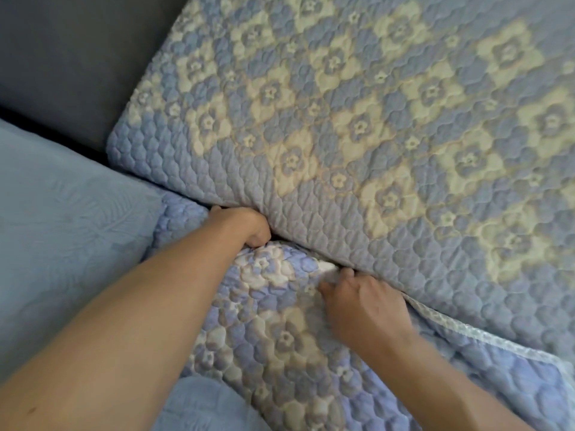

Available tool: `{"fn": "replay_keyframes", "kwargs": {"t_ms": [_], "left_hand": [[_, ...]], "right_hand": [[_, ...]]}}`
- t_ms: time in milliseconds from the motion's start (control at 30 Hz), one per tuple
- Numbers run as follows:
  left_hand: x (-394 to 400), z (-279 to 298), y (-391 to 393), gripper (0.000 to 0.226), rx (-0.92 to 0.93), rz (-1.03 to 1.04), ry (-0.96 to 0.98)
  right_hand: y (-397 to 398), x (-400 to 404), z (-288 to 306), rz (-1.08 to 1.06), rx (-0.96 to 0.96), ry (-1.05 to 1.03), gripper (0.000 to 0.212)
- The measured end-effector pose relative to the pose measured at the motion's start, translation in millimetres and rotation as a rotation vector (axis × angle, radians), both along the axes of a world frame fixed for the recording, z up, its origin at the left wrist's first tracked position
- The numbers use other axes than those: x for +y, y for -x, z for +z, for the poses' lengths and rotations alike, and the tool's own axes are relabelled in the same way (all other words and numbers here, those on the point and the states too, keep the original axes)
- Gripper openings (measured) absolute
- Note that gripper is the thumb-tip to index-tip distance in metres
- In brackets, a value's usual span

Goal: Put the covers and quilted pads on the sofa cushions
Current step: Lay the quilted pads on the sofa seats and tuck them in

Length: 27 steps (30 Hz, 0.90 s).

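Meanwhile left hand point(249, 227) and right hand point(357, 301) pinch quilted pad point(280, 321) under back cushion point(373, 119).

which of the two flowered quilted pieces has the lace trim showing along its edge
The lower quilted pad under both hands; its lace trim shows at right. The upper cushion shows none.

The sofa's dark grey upholstery point(62, 57) shows bare at the far left. A back cushion point(373, 119) covered in blue-and-cream floral quilting leans across the far right. Nearer, a matching quilted pad point(280, 337) lies rumpled over the pale blue seat cover point(62, 244).
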State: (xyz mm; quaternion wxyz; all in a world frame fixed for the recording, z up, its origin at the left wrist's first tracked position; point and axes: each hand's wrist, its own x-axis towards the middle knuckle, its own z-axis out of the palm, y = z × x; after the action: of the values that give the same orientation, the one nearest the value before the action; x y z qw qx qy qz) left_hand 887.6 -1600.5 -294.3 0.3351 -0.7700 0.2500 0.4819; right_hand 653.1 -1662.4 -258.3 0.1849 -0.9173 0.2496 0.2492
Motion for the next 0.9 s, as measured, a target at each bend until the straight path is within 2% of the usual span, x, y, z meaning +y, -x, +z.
{"fn": "replay_keyframes", "kwargs": {"t_ms": [67,167,233,300,400,467,500,567,667,700,767,800,900], "left_hand": [[1.2,2.2,9.2,0.050,-0.136,0.019,0.083],[11.5,-6.2,26.9,0.033,-0.379,0.059,0.271],[17.9,-12.2,26.4,0.030,-0.460,0.008,0.404],[26.4,-7.6,19.2,0.032,-0.392,-0.116,0.506],[47.4,18.8,5.0,0.045,-0.170,-0.173,0.623],[70.5,32.6,0.2,0.051,-0.190,-0.390,0.717],[82.0,36.4,-1.5,0.051,-0.234,-0.481,0.762],[97.3,35.8,-5.0,0.058,-0.268,-0.499,0.746],[91.1,14.0,-16.9,0.082,-0.191,-0.310,0.628],[86.0,4.1,-22.6,0.088,-0.143,-0.282,0.613],[74.8,-12.8,-40.5,0.086,-0.030,-0.254,0.565],[72.2,-17.4,-48.5,0.083,0.018,-0.239,0.527],[59.9,-20.8,-55.7,0.081,0.029,-0.219,0.469]], "right_hand": [[-11.6,2.8,7.9,-0.006,-0.145,-0.003,0.013],[-32.2,7.2,2.5,-0.013,-0.227,-0.264,0.019],[-44.2,10.9,-6.4,-0.004,-0.258,-0.324,0.022],[-56.3,12.5,-15.0,0.015,-0.193,-0.340,0.036],[-77.0,12.2,-18.6,0.116,0.006,-0.327,0.051],[-88.4,14.5,-18.6,0.271,0.098,-0.272,0.060],[-90.9,16.5,-18.5,0.347,0.147,-0.253,0.058],[-94.9,19.1,-16.8,0.406,0.182,-0.223,0.057],[-96.0,20.7,-20.4,0.458,-0.048,-0.096,0.079],[-94.1,22.3,-21.1,0.416,-0.141,-0.040,0.068],[-89.0,28.4,-14.6,0.166,-0.052,-0.136,0.044],[-84.6,33.8,-9.3,0.081,-0.033,-0.146,0.042],[-80.8,39.3,-7.4,0.029,-0.087,-0.122,0.046]]}}
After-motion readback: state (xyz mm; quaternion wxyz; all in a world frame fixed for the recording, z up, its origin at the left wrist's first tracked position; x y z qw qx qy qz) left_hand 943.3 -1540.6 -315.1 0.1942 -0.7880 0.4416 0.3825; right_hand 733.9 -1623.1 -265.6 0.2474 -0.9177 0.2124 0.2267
